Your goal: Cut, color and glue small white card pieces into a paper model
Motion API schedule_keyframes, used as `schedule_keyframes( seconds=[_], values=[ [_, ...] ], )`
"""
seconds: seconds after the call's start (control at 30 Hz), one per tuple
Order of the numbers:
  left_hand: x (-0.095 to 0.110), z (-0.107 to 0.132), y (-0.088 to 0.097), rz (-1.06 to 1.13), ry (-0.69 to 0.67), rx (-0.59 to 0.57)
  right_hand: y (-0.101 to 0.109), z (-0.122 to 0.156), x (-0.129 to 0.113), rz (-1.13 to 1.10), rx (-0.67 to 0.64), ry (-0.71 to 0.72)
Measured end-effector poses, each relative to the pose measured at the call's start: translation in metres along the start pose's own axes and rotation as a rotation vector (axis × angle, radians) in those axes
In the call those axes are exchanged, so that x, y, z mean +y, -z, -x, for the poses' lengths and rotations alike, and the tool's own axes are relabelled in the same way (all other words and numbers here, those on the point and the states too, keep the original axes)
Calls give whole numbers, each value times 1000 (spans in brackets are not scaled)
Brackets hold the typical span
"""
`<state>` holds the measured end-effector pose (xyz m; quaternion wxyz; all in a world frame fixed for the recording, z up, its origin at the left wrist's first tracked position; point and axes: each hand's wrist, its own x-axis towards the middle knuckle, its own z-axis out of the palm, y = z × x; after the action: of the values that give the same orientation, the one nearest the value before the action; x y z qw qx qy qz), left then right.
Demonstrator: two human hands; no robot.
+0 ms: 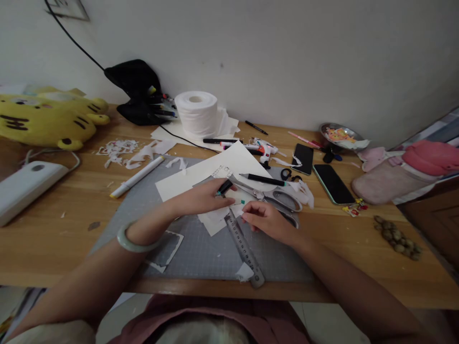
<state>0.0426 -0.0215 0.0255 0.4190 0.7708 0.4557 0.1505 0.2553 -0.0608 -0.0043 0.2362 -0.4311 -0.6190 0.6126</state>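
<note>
Left fingers (221, 204) grip a short black cylinder (225, 186); right fingers (250, 218) seemingly pinch a thin white paper piece (237, 209), which tugging could tear.

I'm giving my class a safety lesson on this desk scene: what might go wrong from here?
1. The scissors lie close to the right hand, with their blades toward the left hand, so a finger could be nicked.
2. The metal ruler reaches the front edge of the desk; a bump might shift it or knock it off.
3. The black pen lies loose on the white sheet and might roll.
</note>
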Motion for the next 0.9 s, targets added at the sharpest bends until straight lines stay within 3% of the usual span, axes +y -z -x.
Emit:
schedule_keyframes(
  seconds=[0.13,0.3,0.53,0.63,0.8,0.9],
  values=[
    [9,3,-11,195,-45,-138,-1,0,-1,-16,-6,0],
    [10,2,-20,217,-49,-147,-1,0,-1,-4,-3,-5],
    [2,-1,-12,222,-45,-152,1,-1,0,21,0,-3],
    [-5,-4,-9,100,-30,-71,1,-1,0,22,10,2],
    [-8,-6,-11,-96,-61,200,1,-1,1,25,17,2],
    [-6,-4,-11,-97,-92,219,0,-1,0,22,19,-8]
  ],
)
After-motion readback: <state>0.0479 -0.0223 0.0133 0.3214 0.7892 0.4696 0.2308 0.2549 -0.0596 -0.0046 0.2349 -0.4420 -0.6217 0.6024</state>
